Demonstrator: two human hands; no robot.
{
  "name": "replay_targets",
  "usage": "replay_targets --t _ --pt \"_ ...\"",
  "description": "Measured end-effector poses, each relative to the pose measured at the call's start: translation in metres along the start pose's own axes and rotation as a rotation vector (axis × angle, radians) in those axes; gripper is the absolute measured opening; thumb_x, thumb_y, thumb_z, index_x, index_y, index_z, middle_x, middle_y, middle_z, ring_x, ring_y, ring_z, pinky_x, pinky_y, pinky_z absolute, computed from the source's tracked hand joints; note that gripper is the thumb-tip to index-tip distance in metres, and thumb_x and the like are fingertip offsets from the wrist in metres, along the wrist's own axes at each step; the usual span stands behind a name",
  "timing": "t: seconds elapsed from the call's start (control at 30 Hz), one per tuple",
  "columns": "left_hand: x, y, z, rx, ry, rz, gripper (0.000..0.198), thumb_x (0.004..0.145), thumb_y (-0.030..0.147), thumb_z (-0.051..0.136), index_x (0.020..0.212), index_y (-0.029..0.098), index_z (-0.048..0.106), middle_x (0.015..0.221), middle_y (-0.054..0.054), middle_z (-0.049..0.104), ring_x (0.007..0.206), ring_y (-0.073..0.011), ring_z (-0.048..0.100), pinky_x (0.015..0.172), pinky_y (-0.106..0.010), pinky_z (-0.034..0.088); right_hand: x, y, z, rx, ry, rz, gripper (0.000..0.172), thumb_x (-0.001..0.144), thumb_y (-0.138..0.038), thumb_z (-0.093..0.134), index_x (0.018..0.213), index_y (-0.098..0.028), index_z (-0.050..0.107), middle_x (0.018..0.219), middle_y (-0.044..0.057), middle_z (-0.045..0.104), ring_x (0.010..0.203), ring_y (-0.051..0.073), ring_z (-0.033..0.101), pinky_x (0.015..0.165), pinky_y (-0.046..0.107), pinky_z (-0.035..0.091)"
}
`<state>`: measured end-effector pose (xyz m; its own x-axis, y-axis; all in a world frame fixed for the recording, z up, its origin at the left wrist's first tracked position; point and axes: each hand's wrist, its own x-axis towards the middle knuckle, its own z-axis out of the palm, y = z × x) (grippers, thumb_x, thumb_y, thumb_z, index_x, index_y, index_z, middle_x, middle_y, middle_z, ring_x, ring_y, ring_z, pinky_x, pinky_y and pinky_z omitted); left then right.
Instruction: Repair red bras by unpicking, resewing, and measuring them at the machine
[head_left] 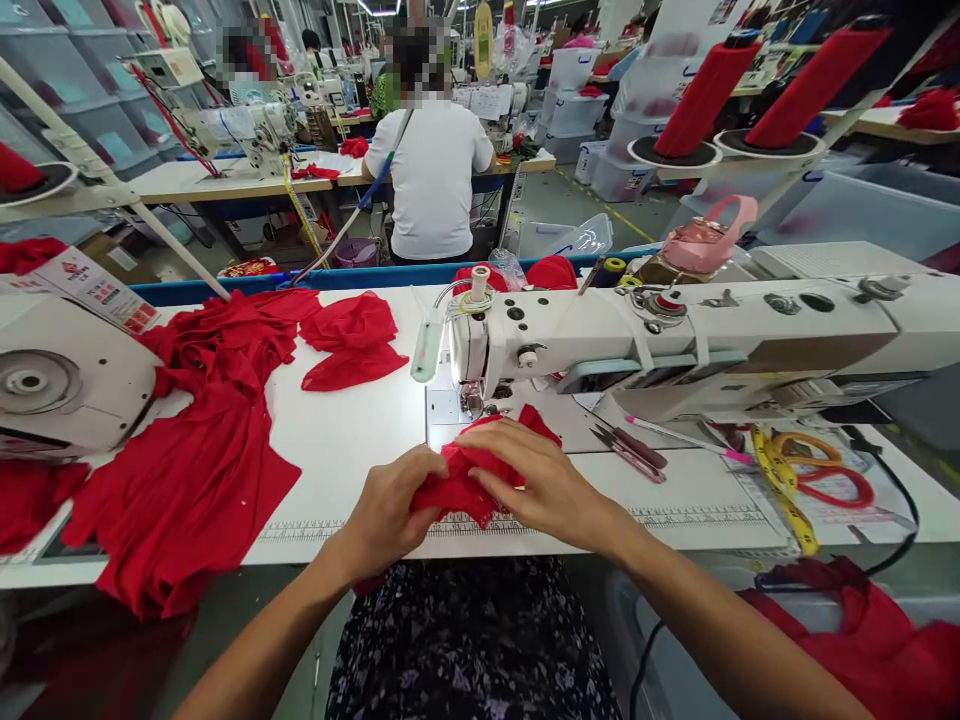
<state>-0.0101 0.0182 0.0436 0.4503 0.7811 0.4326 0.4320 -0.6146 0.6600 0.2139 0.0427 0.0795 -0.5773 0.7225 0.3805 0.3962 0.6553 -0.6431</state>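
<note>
A small piece of red fabric [480,498] lies bunched between my two hands, just in front of the sewing machine [570,335]. My left hand [390,500] pinches its left side between thumb and curled fingers. Over the fabric's right part rests my right hand [536,480], its fingers bent and thumb tucked against the cloth. Beyond the fingertips stands the machine's needle and presser foot [471,398], above the metal needle plate [444,408]. Some of the fabric is hidden under my right hand.
A heap of red fabric [217,430] covers the table's left side, with smaller red pieces [352,340] beside it. Thread snips [630,450], a pink pen [690,440], yellow tape measure [784,490] and orange-handled scissors [832,485] lie right. A person in white [431,170] sits ahead.
</note>
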Motion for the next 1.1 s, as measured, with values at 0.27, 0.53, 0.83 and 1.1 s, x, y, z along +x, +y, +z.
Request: replay_targets --t 0.27,0.53,0.83,1.1 --pt "-0.008 0.0 -0.014 -0.193 -0.064 -0.143 0.035 0.072 -0.005 0.046 0.093 0.022 0.052 0.086 0.003 0.055 0.077 -0.0117 0.049 0.068 -0.023 0.039 0.012 0.012 0.025 0.139 -0.115 0.097 0.018 0.09 -0.014 0.052 0.104 -0.022 0.059 0.098 0.002 0.069 0.089 0.016 0.063 0.079 0.031 0.05" --pt "0.001 0.003 -0.022 -0.261 -0.114 -0.241 0.004 0.093 0.025 0.06 0.093 0.021 0.059 0.106 -0.004 0.056 0.098 -0.0162 0.056 0.087 -0.029 0.046 0.013 0.016 0.027 0.373 -0.183 0.261 0.019 0.099 -0.027 0.046 0.098 -0.02 0.064 0.084 0.0 0.067 0.072 0.011 0.061 0.067 0.025 0.048" --pt "0.003 0.006 -0.015 -0.36 -0.126 -0.553 0.025 0.097 0.034 0.051 0.081 0.017 0.062 0.071 0.002 0.056 0.066 -0.0105 0.048 0.062 -0.024 0.039 0.011 0.017 0.022 0.372 -0.167 0.174 0.022 0.097 -0.017 0.04 0.094 -0.022 0.062 0.086 0.0 0.064 0.077 0.012 0.058 0.07 0.027 0.047" --pt "0.004 0.006 -0.017 -0.305 -0.11 -0.535 0.02 0.093 0.033 0.057 0.083 0.017 0.065 0.075 0.001 0.061 0.068 -0.0113 0.05 0.063 -0.025 0.04 0.001 -0.003 0.025 0.073 -0.103 0.156 0.006 0.095 -0.026 0.055 0.09 -0.023 0.052 0.09 0.0 0.061 0.088 0.017 0.055 0.099 0.046 0.04"
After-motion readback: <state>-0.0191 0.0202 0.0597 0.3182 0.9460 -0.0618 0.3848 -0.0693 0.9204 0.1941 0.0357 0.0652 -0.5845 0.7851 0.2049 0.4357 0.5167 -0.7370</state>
